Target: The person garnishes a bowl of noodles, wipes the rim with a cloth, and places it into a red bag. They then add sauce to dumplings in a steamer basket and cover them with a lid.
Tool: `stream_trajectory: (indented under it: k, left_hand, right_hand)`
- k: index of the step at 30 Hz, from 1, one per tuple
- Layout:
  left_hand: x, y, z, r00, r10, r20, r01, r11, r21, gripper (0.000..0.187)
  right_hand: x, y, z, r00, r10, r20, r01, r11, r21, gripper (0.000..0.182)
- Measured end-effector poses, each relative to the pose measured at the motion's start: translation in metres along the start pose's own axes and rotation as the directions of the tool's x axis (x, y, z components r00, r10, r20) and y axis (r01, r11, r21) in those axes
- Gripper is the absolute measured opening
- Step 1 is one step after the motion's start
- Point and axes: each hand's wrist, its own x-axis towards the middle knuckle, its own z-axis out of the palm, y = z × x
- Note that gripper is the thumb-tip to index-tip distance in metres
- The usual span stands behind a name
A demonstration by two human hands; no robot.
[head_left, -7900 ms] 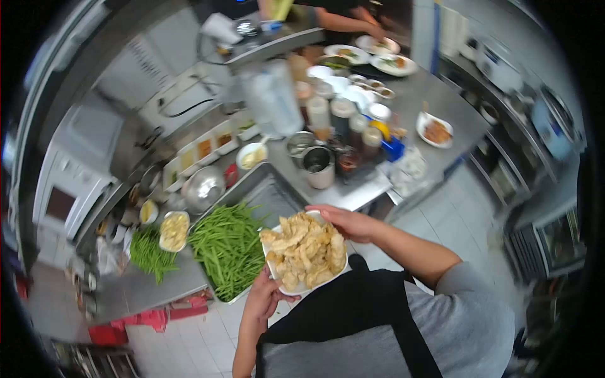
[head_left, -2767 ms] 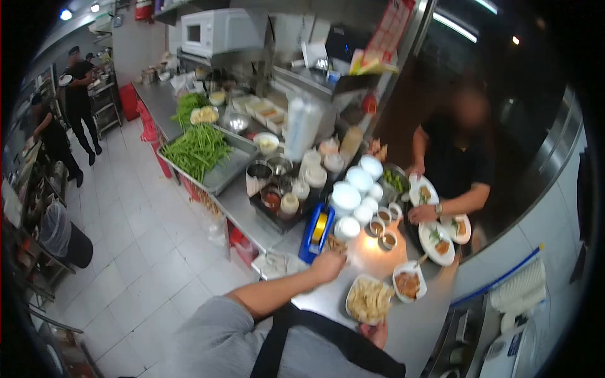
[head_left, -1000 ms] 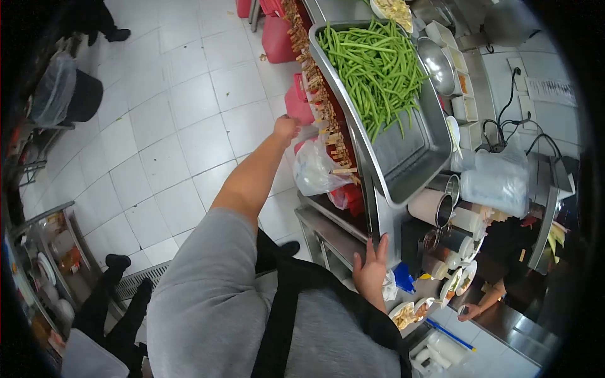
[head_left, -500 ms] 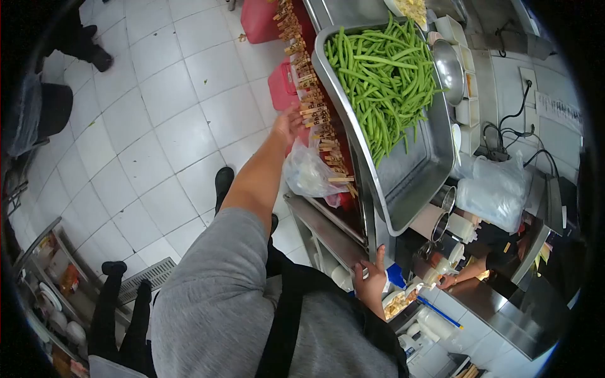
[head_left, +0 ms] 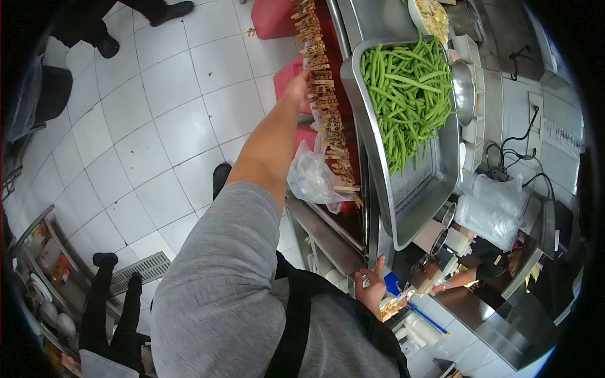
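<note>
My left hand [head_left: 302, 89] reaches out to a long row of wooden clothespins [head_left: 324, 94] clipped along the edge of a red surface. Its fingertips go in among the pegs and are partly hidden there. From the near part of the row hangs a clear plastic bag [head_left: 310, 175]. Close to my body, my right hand [head_left: 370, 288] is at the corner of the metal counter, thumb and forefinger apart. Beyond the pegs, a deep steel tray [head_left: 413, 217] holds a heap of green beans [head_left: 409, 94].
Pink-red bins [head_left: 272, 19] stand below the pegs. A bowl of chopped food [head_left: 432, 17], a steel bowl [head_left: 464, 93] and plastic bags [head_left: 491, 217] lie beyond the tray. Another person's forearm [head_left: 457, 278] shows at right; others' legs [head_left: 110, 309] stand on the tiled floor [head_left: 170, 120].
My left hand has moved farther up along the row of clothespins. The view has shifted, so tray and pegs sit more to the right. A person's foot at top left has moved.
</note>
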Motion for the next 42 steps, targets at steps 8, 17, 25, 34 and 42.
stream_trajectory:
  k: [8,17,25,34,42]
  left_hand:
    - [0.026,0.011,-0.015,0.996,0.077,0.042,-0.073,0.995,-0.074,0.053]
    - [0.038,0.021,-0.011,0.99,0.106,-0.093,-0.111,0.993,-0.051,0.038]
    - [0.016,0.025,-0.029,0.97,0.18,-0.164,-0.182,0.983,0.0,0.026]
    - [0.023,0.044,-0.005,0.874,0.434,-0.218,-0.417,0.901,0.121,0.015]
    - [0.045,0.038,-0.01,0.974,0.119,-0.193,-0.067,0.965,0.252,0.03]
  right_hand:
    - [0.001,0.002,0.0,0.999,-0.038,-0.035,0.037,0.999,-0.03,0.013]
    - [0.002,-0.002,-0.003,0.999,-0.015,-0.038,0.014,0.999,-0.029,0.015]
    - [-0.002,0.002,-0.001,0.998,0.026,-0.049,-0.023,0.999,0.049,0.017]
    - [-0.003,-0.011,-0.008,0.995,0.016,-0.095,-0.011,0.999,0.052,0.017]
    - [-0.001,-0.002,0.0,0.987,-0.01,-0.16,0.013,1.0,0.016,0.018]
